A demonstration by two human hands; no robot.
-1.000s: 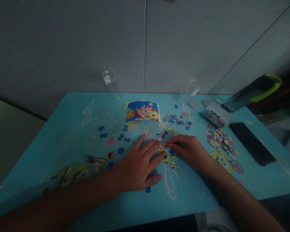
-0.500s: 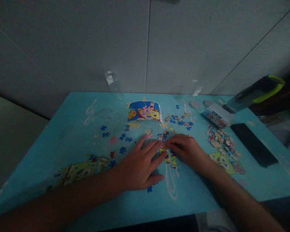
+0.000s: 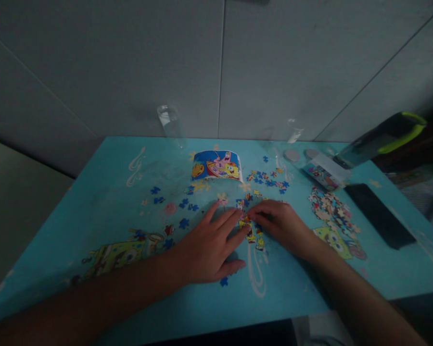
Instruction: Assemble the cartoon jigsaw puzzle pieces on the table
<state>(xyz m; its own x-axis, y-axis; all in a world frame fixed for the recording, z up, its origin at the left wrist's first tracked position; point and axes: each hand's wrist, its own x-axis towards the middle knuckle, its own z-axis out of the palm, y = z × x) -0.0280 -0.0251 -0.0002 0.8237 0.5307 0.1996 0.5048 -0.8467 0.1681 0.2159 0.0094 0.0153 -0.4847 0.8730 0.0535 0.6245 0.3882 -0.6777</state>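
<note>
1. A person's left hand (image 3: 209,250) lay flat and unclenched on the blue table (image 3: 111,202), fingertips touching the cluster of joined puzzle pieces (image 3: 251,234) at mid-table.
2. The right hand (image 3: 281,223) curled over the cluster's far end; whether it gripped a piece could not be told.

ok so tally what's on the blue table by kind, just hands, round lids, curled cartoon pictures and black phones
hands: 2, left hand and right hand
round lids: 2
curled cartoon picture: 1
black phone: 1
total: 6
</note>
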